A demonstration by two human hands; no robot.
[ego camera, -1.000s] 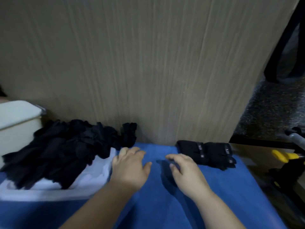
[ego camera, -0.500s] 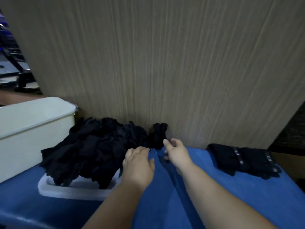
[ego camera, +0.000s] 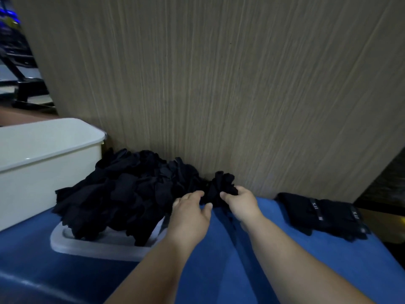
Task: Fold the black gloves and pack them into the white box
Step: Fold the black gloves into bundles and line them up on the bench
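A heap of loose black gloves (ego camera: 131, 191) lies on a flat white lid (ego camera: 87, 246) on the blue table. One black glove (ego camera: 221, 187) sticks out at the heap's right end, against the wooden panel. My right hand (ego camera: 243, 205) is closed on that glove from the right. My left hand (ego camera: 190, 213) rests at its left side, fingers touching the fabric; whether it grips is hidden. The white box (ego camera: 43, 163) stands at the far left, its inside out of sight. A folded pair of black gloves (ego camera: 322, 213) lies at the right.
A tall wood-grain panel (ego camera: 219, 84) rises directly behind the table. The blue table top (ego camera: 219, 270) ends at the right just past the folded pair. Dark equipment (ego camera: 19, 62) stands beyond the panel at the upper left.
Both hands moved forward from the bare blue surface to the glove at the heap's right end. The right hand closed on it. The camera view swung left, showing more of the white box.
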